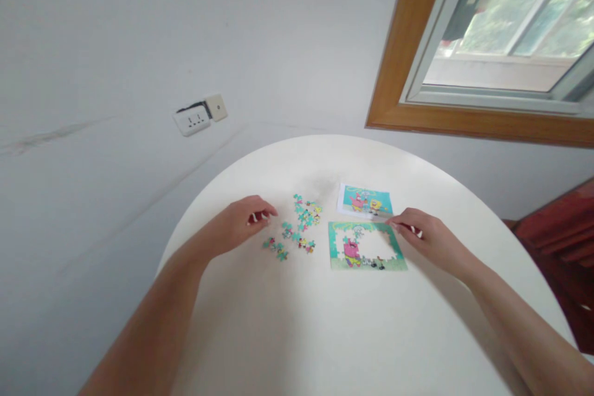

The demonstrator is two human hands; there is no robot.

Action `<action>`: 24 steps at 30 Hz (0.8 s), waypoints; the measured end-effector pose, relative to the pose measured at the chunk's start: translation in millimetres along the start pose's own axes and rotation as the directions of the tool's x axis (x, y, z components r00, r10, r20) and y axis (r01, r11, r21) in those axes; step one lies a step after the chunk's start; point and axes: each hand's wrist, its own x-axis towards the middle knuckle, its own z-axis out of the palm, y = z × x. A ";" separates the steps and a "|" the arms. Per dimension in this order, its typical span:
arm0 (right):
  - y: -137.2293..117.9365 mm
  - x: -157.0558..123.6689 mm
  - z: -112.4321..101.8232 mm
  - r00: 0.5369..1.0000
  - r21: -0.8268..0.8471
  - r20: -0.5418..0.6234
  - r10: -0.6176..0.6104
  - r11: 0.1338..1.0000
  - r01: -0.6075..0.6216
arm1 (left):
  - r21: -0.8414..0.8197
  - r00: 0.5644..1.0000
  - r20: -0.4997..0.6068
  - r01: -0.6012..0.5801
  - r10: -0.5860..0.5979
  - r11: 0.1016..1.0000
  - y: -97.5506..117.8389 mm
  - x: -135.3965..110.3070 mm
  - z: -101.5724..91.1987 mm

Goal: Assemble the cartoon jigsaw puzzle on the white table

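Observation:
A partly filled jigsaw puzzle (340,263) lies flat on the white table, its border joined around a white gap. Pink, green and blue cartoon parts show in it. My right hand (424,235) is at its upper right corner, fingertips drawn together; whether a piece is between them is hidden. To the left, several loose puzzle pieces (304,218) lie scattered. Just beside them my left hand (244,223) hovers with curled fingers, a gap between thumb and forefinger, and nothing visible in it. A small reference picture (366,200) of the cartoon lies behind the puzzle.
The round white table (297,334) stands close to a pale wall (278,43). A wall socket (192,120) is at the left, a wood-framed window (464,120) at the upper right. Dark red fabric (557,241) shows beyond the table's right edge.

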 end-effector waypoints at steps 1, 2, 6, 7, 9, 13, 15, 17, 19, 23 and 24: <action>0.7 -0.1 -0.2 1.000 0.000 -0.009 -0.001 1.000 0.001 | 0.013 1.000 -0.007 0.027 -0.027 1.000 -5.4 -3.4 -6.9; 1.4 -0.2 -0.4 1.000 0.000 -0.014 -0.001 1.000 0.001 | 0.024 0.998 0.010 0.055 -0.055 0.998 -10.3 -6.8 -12.7; 2.9 -0.6 -1.2 0.999 -0.008 -0.031 -0.007 1.000 0.006 | 0.054 0.959 0.254 0.118 -0.128 0.992 -16.5 -13.4 -17.2; 3.0 -0.6 -1.2 0.999 -0.011 -0.036 -0.010 1.000 0.009 | 0.058 0.947 0.296 0.117 -0.129 0.991 -14.2 -12.8 -14.2; 3.4 -0.5 -1.3 0.999 -0.015 -0.039 -0.016 1.000 0.016 | 0.065 0.937 0.323 0.117 -0.132 0.991 -7.0 -9.7 -6.4; 5.2 -0.6 -1.1 0.999 -0.013 -0.032 -0.013 1.000 0.012 | 0.068 0.949 0.290 0.111 -0.126 0.992 7.3 -2.5 6.5; 6.2 -0.7 -0.7 1.000 -0.011 -0.027 -0.003 1.000 0.002 | 0.057 0.958 0.269 0.086 -0.098 0.995 10.8 -0.3 10.5; 6.9 -0.8 -0.3 1.000 -0.008 -0.023 0.003 1.000 -0.003 | 0.052 0.966 0.249 0.059 -0.070 0.997 11.7 1.3 13.8; 7.2 -0.6 0.0 1.000 -0.002 -0.022 0.001 1.000 -0.001 | 0.060 0.972 0.232 0.037 -0.050 0.998 11.0 2.5 17.1; 7.5 -0.1 -0.1 1.000 0.016 -0.024 -0.007 1.000 0.007 | 0.077 0.982 0.190 0.002 -0.016 0.997 10.1 4.3 22.1; 7.8 -0.1 -0.2 1.000 0.020 -0.024 -0.007 1.000 0.007 | 0.072 0.983 0.183 -0.001 -0.012 0.997 10.5 4.7 22.8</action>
